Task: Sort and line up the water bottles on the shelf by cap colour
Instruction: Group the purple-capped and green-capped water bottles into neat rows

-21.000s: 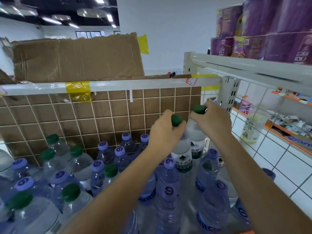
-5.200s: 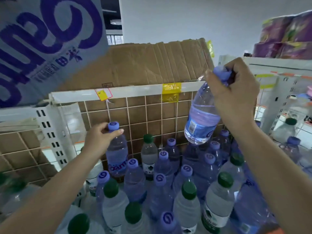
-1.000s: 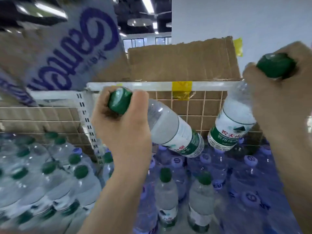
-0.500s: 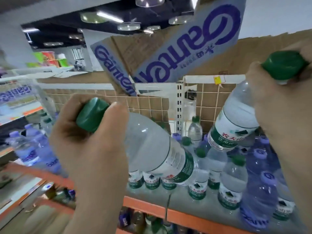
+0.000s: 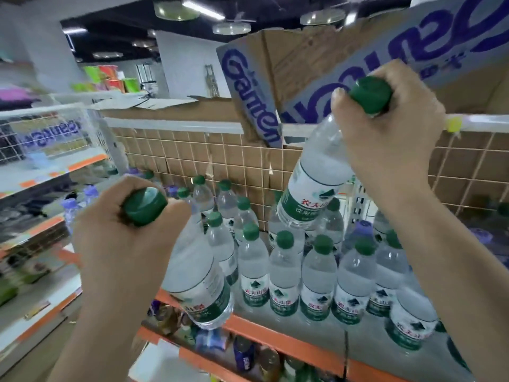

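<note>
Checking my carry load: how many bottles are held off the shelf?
2: one bottle, gripped by its cap in the left hand, low; another bottle in the right hand, higher above the standing rows.

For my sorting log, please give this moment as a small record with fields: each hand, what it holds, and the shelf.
left hand: grips the neck of a clear plastic green-capped bottle, tilted, at the shelf's left front
right hand: grips a second clear green-capped bottle, raised above the rows
orange-edged shelf: standing green-capped bottles in rows
purple-capped bottle: one among them, at right
</note>
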A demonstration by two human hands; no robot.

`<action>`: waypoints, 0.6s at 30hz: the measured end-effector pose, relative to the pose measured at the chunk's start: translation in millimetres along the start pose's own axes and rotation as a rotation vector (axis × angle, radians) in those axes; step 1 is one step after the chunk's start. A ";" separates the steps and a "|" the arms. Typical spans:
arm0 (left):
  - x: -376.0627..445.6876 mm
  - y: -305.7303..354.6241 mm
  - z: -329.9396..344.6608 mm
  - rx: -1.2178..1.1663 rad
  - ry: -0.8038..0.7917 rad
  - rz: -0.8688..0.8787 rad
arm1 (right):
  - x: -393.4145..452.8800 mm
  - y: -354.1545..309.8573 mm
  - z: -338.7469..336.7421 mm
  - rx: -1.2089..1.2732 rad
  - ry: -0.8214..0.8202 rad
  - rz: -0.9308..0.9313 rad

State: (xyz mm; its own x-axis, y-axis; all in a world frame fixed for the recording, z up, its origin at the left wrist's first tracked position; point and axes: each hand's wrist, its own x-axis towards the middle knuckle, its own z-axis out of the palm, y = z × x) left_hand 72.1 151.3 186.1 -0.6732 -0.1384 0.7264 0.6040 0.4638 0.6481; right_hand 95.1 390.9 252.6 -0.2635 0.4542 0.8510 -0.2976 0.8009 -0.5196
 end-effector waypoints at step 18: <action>49.3 -185.8 55.1 0.174 -0.401 0.114 | 14.1 68.8 217.5 -0.454 -0.533 -0.029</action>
State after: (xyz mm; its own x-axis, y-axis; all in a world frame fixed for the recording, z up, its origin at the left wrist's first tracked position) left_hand -96.7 106.5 88.9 -0.7397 0.2560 0.6224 0.6259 0.6015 0.4965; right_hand -128.6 367.5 212.3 -0.7100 0.2701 0.6503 0.0711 0.9463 -0.3154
